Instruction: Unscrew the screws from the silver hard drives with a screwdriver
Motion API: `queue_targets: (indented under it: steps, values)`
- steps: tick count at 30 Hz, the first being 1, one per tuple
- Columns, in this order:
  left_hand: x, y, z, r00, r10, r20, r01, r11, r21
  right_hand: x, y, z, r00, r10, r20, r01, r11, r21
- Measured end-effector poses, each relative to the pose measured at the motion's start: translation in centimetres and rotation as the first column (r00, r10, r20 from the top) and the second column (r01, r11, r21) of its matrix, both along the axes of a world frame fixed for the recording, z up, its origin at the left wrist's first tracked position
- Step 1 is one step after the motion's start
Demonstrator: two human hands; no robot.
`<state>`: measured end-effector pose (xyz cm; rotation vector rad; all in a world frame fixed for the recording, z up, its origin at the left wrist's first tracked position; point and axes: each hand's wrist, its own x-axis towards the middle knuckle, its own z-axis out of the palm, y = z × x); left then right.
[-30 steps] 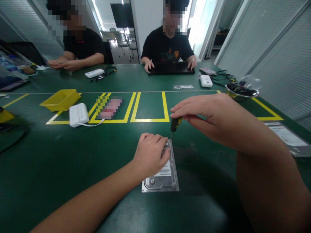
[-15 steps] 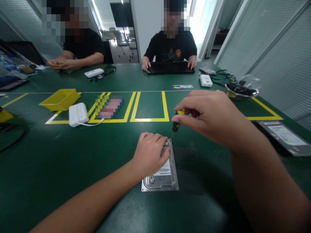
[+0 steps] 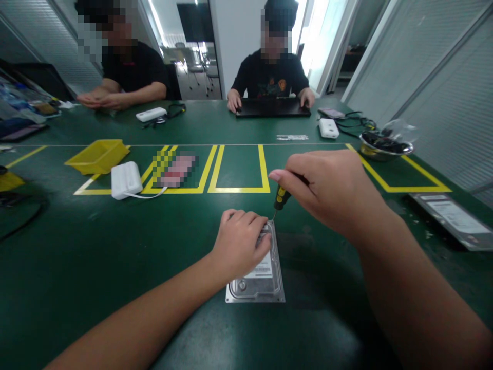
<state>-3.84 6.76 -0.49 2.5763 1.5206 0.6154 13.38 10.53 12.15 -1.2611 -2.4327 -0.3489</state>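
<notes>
My left hand (image 3: 238, 245) presses the hard drive (image 3: 257, 272) flat on the green bench (image 3: 115, 246) while my right hand (image 3: 327, 190) pinches the small screwdriver (image 3: 280, 198) upright, tip seemingly seated in the far corner screw, so next I need steady downward turning without slipping

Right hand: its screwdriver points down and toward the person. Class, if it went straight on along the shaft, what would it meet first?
The hard drive. The screwdriver tip in the right hand already sits at its far corner, beside the left hand; whether it touches is unclear.
</notes>
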Motion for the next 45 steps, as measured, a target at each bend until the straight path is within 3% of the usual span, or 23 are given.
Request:
queue_targets:
  steps: [7,15,21,29,45]
  values:
    - [-0.1,-0.1,0.0,1.000,0.005,0.019,-0.005,1.000,0.004,-0.5,-0.3,-0.6,0.990,-0.130,-0.061,0.132,0.991,0.030]
    - [-0.1,-0.2,0.0,1.000,0.008,0.016,-0.008,1.000,-0.010,-0.5,-0.3,-1.1,0.976,-0.109,-0.189,0.110,0.994,-0.004]
    - [-0.1,-0.2,0.1,1.000,0.012,0.012,-0.012,1.000,-0.008,-0.4,-0.5,-0.7,0.974,-0.167,-0.153,0.166,0.986,-0.021]
    - [-0.1,-0.2,0.1,1.000,0.011,0.003,-0.011,1.000,-0.009,-0.8,-0.7,-1.0,0.954,-0.297,-0.052,0.300,0.951,0.078]
    - [0.0,-0.1,-0.1,1.000,0.012,0.013,-0.012,1.000,-0.014,-0.5,-0.8,-0.5,0.975,-0.211,-0.068,0.210,0.978,-0.012]
